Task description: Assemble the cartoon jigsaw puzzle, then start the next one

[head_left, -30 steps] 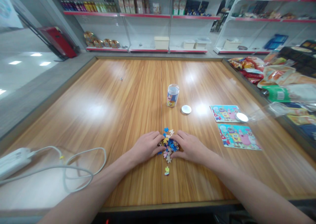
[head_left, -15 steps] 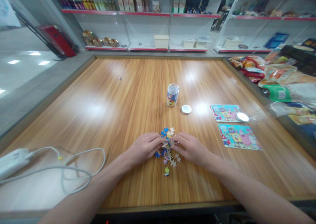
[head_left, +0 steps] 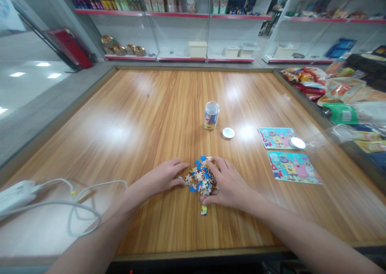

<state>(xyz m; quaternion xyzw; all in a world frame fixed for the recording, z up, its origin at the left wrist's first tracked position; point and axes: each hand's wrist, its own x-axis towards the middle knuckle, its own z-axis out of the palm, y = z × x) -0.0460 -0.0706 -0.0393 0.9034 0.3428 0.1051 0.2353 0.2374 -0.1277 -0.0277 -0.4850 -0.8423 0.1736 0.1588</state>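
Note:
A loose pile of small jigsaw puzzle pieces (head_left: 199, 176), some blue or printed and some pale side up, lies on the wooden table (head_left: 157, 125). On the left of the pile my left hand (head_left: 169, 174) rests with thumb and fingers apart, a piece or so by its fingertips. My right hand (head_left: 228, 184) curves over the pile's right side, fingers spread and touching pieces. A yellow-green piece (head_left: 204, 210) lies just below the right thumb. Beyond the pile stands a clear cylindrical can (head_left: 211, 116) with a cartoon label, and a white round lid (head_left: 228, 133) beside it.
Two cartoon picture cards (head_left: 294, 167) lie at the right, a second white lid (head_left: 297, 143) on the farther one. A white adapter (head_left: 18, 197) with a looped cable (head_left: 98, 209) is at the left. Packaged snacks (head_left: 343, 91) crowd the right edge; shelves (head_left: 175, 14) stand behind.
My left hand has drawn left, off the pile. My right hand has opened wider and moved over the pieces on its side. The pieces have been gathered into a tighter heap.

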